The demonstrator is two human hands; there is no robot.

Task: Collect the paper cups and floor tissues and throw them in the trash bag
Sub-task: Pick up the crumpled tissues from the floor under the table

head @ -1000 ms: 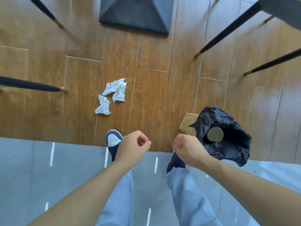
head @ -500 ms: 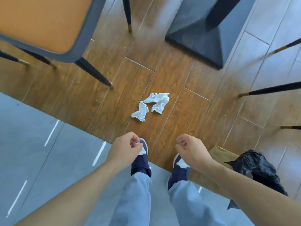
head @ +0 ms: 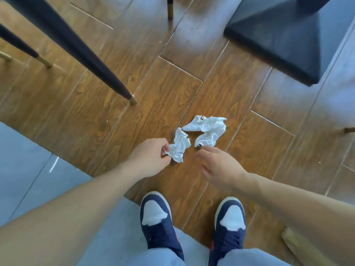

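Observation:
Two crumpled white tissues lie on the wooden floor just ahead of my feet. My left hand [head: 151,157] pinches the lower left edge of the smaller tissue [head: 179,145]. The larger tissue [head: 208,130] lies just to its right. My right hand [head: 219,166] hovers with fingers spread right below the larger tissue, fingertips close to its near edge but not holding it. The trash bag is out of view.
A dark chair leg [head: 90,60] with a brass tip slants down at the left, more legs behind it. A black table base [head: 284,41] stands at the top right. A tan paper edge [head: 299,244] shows at the bottom right. Grey floor tiles [head: 28,169] lie at the left.
I have bent down and moved closer to the tissues. Both hands reached forward: the left closed on the smaller tissue, the right opened near the larger one. The trash bag left the view.

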